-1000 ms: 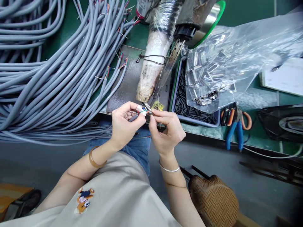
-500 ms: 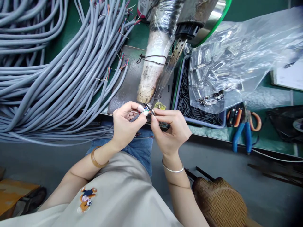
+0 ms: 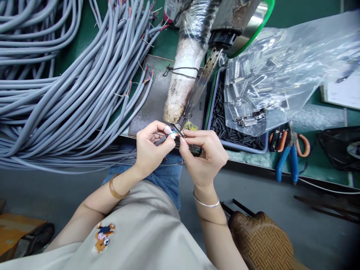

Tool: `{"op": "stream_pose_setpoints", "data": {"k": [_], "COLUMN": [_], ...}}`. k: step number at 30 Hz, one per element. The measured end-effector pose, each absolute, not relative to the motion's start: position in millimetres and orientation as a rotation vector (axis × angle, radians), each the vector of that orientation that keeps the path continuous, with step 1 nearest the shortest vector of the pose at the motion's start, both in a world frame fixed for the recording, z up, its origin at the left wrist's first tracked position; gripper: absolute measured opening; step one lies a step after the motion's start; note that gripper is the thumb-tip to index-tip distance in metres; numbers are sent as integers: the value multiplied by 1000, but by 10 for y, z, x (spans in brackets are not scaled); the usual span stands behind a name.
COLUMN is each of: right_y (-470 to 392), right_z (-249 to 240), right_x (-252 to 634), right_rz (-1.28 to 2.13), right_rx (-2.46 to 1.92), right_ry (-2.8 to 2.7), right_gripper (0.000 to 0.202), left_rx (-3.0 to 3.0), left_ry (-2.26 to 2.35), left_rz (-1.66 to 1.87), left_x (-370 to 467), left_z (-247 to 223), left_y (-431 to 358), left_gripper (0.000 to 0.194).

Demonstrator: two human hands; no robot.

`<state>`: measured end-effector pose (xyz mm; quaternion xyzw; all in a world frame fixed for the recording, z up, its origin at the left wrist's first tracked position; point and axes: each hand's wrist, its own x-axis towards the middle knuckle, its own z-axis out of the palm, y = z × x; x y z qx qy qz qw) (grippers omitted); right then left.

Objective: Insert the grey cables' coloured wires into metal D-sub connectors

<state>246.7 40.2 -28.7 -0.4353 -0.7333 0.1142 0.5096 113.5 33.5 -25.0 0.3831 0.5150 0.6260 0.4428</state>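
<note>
My left hand (image 3: 153, 146) pinches the stripped end of a grey cable (image 3: 160, 141), where thin coloured wires fan out between thumb and fingers. White wrapping covers fingertips of that hand. Facing it, my right hand (image 3: 205, 153) grips a small metal multi-pin connector (image 3: 178, 130) between thumb and fingers. The coloured wires meet the connector's pins; which of them are attached is too small to tell. Just above the connector is the tip of a stained white wrapped tube (image 3: 173, 107), beside a soldering iron (image 3: 201, 82) with a perforated metal barrel pointing down at my hands.
Many grey cables (image 3: 70, 101) lie across the left of the bench. To the right, a blue tray (image 3: 244, 148) holds short black tubes, with a clear bag of metal connectors (image 3: 253, 82) over it. Cutters with blue handles (image 3: 287, 161) lie at the bench edge. A woven-pattern chair (image 3: 261, 240) stands behind.
Both hands keep their grip on the cable and connector. They appear slightly farther right, along with the whole view; otherwise hardly anything differs.
</note>
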Motion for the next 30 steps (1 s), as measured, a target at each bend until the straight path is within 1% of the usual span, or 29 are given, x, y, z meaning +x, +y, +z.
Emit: {"op": "stream_pose_setpoints", "data": {"k": [16,22,30], "right_y": [442,412,424], "right_z": [-285,-323,-449], "right_x": [2471,2485,2549], "right_rz": [187,75,-90], "right_rx": [-1043,-1008,-920], "right_ry": [-1771,-1812,-1910], "right_gripper": [16,16,18], "left_rx": [1017,1003,914], "left_ry": [1353,1314,1292], "left_rz": [1563,1557,1429], "left_x": [1167,1150,1117], "left_z": [-168,-159,-196], "left_y": [360,358,353], "left_gripper": [9,8,9]}}
